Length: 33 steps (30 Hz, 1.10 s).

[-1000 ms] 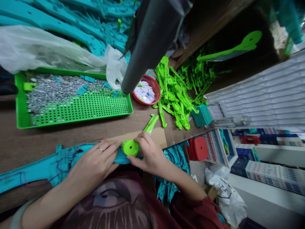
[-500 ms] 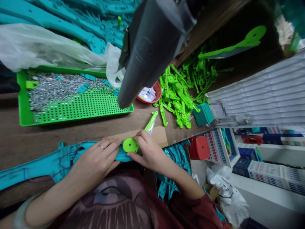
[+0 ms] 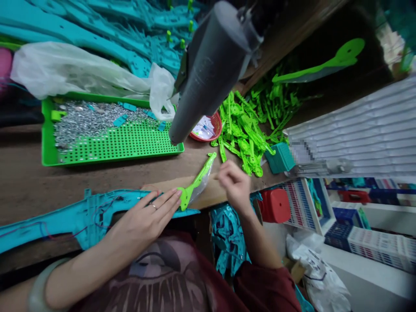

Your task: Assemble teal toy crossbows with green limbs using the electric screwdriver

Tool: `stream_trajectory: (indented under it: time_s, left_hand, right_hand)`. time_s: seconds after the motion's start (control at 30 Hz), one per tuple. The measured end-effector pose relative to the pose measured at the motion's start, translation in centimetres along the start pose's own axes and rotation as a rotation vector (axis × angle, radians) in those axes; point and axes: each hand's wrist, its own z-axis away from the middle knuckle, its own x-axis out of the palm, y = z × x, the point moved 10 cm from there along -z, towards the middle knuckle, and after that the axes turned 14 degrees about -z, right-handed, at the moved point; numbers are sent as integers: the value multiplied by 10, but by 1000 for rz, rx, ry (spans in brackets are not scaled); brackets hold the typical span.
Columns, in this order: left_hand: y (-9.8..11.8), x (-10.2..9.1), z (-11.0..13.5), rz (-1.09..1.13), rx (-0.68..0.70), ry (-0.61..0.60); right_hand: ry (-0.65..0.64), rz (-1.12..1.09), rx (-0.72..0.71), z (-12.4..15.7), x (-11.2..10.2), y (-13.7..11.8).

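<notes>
The left hand (image 3: 143, 221) lies flat, fingers spread, pinning the teal plastic shell (image 3: 81, 216) at the near table edge and touching the green lever (image 3: 196, 182). The right hand (image 3: 232, 182) hovers to the right of the lever, fingers curled; whether it holds anything I cannot tell. The fitting step looks unfinished, and seating the lever needs both parts aligned.

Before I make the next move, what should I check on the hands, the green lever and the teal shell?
1. Left hand flat on teal shell: ok.
2. Green lever touching left fingertips at shell's end: ok.
3. Lever seated in shell: cannot tell.
4. Right hand empty, fingers curled: cannot tell.
5. Screws heaped in green tray: ok.
6. Grey cylinder clear of both hands: ok.
</notes>
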Motion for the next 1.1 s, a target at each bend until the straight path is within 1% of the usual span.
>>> stream_trajectory:
  time_s: [0.03, 0.07, 0.1, 0.13, 0.17, 0.23, 0.27, 0.3, 0.33, 0.37, 0.43, 0.47, 0.5, 0.53, 0.63, 0.7, 0.73, 0.77, 0.8, 0.83, 0.87, 0.9, 0.93, 0.97, 1.03, 1.1]
  left_hand:
    - [-1, 0, 0, 14, -9, -7]
    - [-1, 0, -1, 19, -17, -15]
    - [-2, -1, -2, 13, -21, -22]
    - [-2, -1, -3, -3, -21, -28]
    - [-1, -3, -3, -23, -14, -30]
    - [-1, -4, -5, -50, -3, -38]
    - [-1, -4, -5, -52, -8, -42]
    - [-2, -5, -6, -50, -15, -39]
    - [-3, -5, -6, -47, -21, -36]
    - [-3, -6, -6, -45, -24, -28]
    - [-2, -7, -6, -41, -26, -7]
    - [-2, -8, -6, -37, -26, -4]
    - [-2, -7, -6, -33, -29, -10]
    - [-2, -7, -6, -30, -36, -15]
    - [-1, -7, -5, -42, -38, -23]
    - [1, -9, -5, -54, -35, -11]
    - [2, -8, -4, -51, -42, -10]
    - [3, -7, -3, -38, -61, -15]
    - [3, -6, -2, -20, -86, -20]
    - [3, -5, -1, 1, -114, -23]
    - [3, -4, 1, 22, -142, -27]
    - [3, -3, 2, 39, -165, -31]
    - [3, -1, 3, 55, -180, -38]
    - [4, 0, 4, 69, -188, -42]
    - [5, 1, 7, 101, -203, -51]
    - [5, 2, 8, 136, -212, -43]
  right_hand:
    - [151, -124, -13, -8, -20, -7]
    - [258, -252, -22, -15, -31, -10]
    - [307, -365, -19, -21, -33, -8]
    - [303, -446, 7, -27, -26, -1]
    - [258, -489, 54, -32, -13, 10]
    - [134, -505, 176, -37, 19, 39]
    - [90, -498, 225, -39, 29, 52]
    - [64, -491, 261, -40, 35, 63]
    - [67, -488, 275, -42, 33, 69]
    - [94, -489, 264, -46, 25, 70]
    - [182, -472, 193, -55, 2, 64]
    - [210, -437, 148, -59, -7, 61]
    - [217, -389, 110, -63, -12, 60]
    - [196, -335, 89, -67, -11, 62]
    - [74, -197, 101, -70, 8, 81]
    - [66, -142, 82, -65, 7, 83]
    - [58, -105, 53, -61, 4, 77]
    - [10, -56, 17, -57, 3, 66]
    - [-91, 6, -13, -52, 7, 54]
    - [-243, 75, -25, -45, 17, 44]
    - [-427, 142, -13, -36, 29, 37]
    - [-610, 205, 19, -24, 42, 36]
    - [-760, 262, 66, -13, 51, 37]
    - [-860, 303, 116, -5, 57, 41]
    - [-959, 364, 183, 3, 65, 51]
    - [-1013, 392, 214, 4, 71, 60]
